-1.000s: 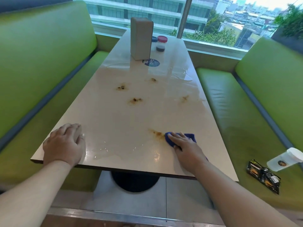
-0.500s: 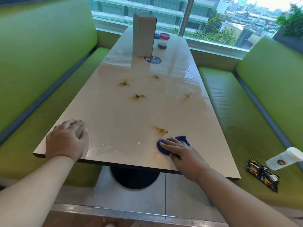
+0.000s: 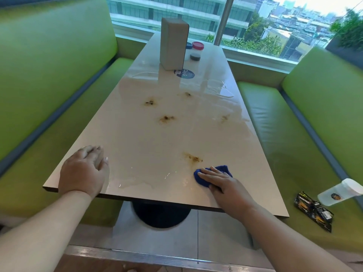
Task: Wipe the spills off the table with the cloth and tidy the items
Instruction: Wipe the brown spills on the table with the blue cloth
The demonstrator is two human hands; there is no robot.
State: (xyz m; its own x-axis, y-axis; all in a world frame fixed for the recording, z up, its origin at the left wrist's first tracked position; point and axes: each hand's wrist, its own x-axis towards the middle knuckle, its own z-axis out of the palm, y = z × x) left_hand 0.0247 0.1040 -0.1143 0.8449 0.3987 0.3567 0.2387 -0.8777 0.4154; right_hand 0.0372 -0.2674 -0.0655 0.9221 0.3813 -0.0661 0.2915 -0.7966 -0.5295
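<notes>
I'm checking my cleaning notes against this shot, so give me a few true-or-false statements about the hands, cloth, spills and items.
1. The right hand presses flat on the blue cloth. True.
2. The cloth covers the nearest brown spill. False: that spill lies bare just beyond the cloth.
3. The left hand holds a bottle. False: it rests empty on the table near its corner.
4. Several brown spills remain farther up the table. True.
5. The red-lidded jar lies on the seat. False: it stands on the table by the tall box.
</notes>
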